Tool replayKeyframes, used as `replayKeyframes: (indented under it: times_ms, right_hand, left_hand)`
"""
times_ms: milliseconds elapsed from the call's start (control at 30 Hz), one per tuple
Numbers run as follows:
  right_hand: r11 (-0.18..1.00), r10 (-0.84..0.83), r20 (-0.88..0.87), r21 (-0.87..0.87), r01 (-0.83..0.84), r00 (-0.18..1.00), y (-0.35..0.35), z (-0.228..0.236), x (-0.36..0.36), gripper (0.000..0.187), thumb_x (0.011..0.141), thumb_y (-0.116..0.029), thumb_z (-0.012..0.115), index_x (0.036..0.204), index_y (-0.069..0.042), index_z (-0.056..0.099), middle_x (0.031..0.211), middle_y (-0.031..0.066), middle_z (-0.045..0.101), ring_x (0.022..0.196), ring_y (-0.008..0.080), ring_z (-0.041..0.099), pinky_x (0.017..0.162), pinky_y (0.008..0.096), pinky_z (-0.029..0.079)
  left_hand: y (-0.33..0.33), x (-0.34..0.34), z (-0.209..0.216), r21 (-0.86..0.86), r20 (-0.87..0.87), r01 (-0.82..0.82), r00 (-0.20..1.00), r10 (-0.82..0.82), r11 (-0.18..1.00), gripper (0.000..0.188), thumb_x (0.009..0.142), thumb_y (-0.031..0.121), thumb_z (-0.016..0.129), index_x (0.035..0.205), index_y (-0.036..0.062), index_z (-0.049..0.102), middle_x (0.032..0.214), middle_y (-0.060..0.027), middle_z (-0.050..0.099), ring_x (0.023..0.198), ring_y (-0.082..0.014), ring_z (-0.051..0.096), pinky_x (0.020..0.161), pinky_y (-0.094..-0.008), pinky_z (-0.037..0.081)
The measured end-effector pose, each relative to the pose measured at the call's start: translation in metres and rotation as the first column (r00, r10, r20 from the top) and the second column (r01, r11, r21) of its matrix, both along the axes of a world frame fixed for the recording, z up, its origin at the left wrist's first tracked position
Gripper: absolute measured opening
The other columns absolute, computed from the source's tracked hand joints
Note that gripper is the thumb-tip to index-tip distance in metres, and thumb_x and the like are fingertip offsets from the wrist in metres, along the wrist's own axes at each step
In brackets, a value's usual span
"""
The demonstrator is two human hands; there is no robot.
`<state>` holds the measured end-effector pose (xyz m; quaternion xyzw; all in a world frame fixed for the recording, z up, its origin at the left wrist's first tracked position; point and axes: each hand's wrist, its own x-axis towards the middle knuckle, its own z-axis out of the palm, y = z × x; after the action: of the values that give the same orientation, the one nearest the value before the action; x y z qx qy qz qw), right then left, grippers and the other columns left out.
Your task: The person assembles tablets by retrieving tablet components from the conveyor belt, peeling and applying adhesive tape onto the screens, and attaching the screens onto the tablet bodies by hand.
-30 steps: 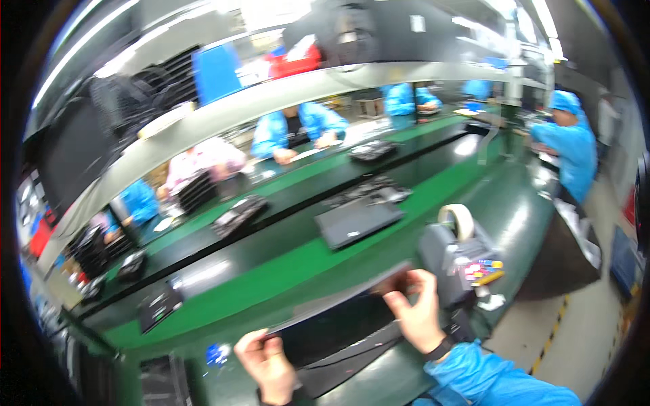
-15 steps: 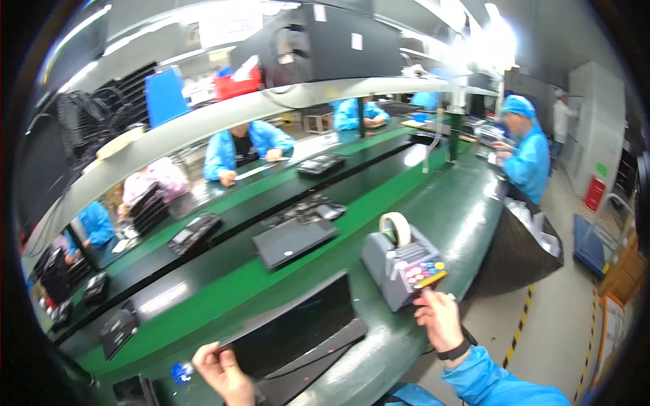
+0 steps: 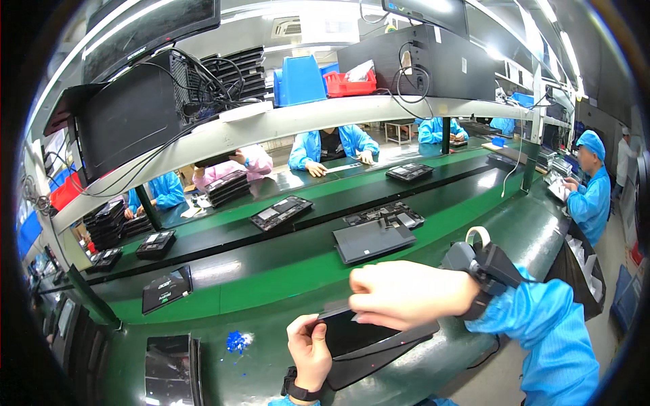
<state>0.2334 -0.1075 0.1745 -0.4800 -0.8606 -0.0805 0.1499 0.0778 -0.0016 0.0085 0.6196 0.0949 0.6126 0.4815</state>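
Note:
My left hand (image 3: 310,353) pinches the near-left corner of a black glossy screen panel (image 3: 365,336), which is tilted up from the bench. Over that panel's far-left edge reaches my right hand (image 3: 409,296), its fingers bent and pressed together. A small pale bit shows by its fingertips, too small to name. Beneath the panel lies a dark flat device part (image 3: 386,358). Behind my right wrist, a grey tape dispenser (image 3: 458,257) with a pale tape roll (image 3: 478,235) is partly hidden.
Black tablets (image 3: 168,291) and a stack of panels (image 3: 169,372) lie left, near blue scraps (image 3: 237,342). A grey flat case (image 3: 374,241) and opened devices (image 3: 281,212) rest farther back. A shelf beam (image 3: 271,115) crosses ahead. Co-workers (image 3: 589,186) sit across and at right.
My right hand has left the front of the tape dispenser and moved left over the panel beside my left hand. My left hand still holds the panel. The view has swung left.

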Motion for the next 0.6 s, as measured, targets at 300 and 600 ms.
replayKeyframes:
  times_ms: [300, 600]
  right_hand:
    - [0.948, -0.094, 0.313, 0.318, -0.012, 0.945, 0.037, -0.002, -0.014, 0.018, 0.074, -0.021, 0.062, 0.076, -0.006, 0.052, 0.084, 0.0058, 0.047, 0.077, 0.0191, 0.051, 0.063, 0.0287, 0.041]
    - [0.944, -0.043, 0.146, 0.33, -0.008, 0.988, 0.032, -0.048, -0.002, 0.013, 0.076, -0.018, 0.059, 0.082, -0.006, 0.058, 0.079, 0.0026, 0.052, 0.076, 0.0169, 0.052, 0.065, 0.0283, 0.041]
  left_hand:
    - [0.002, 0.001, 0.001, -0.007, -0.059, -0.001, 0.998, 0.001, 1.0, 0.025, 0.089, 0.005, 0.057, 0.11, 0.0034, 0.044, 0.097, -0.0036, 0.051, 0.083, -0.0098, 0.05, 0.074, -0.0222, 0.041]
    - [0.002, 0.005, -0.001, 0.012, -0.02, -0.057, 0.998, 0.057, 0.998, 0.023, 0.088, 0.002, 0.058, 0.108, 0.0019, 0.047, 0.098, -0.0077, 0.056, 0.083, -0.0125, 0.056, 0.076, -0.0242, 0.046]
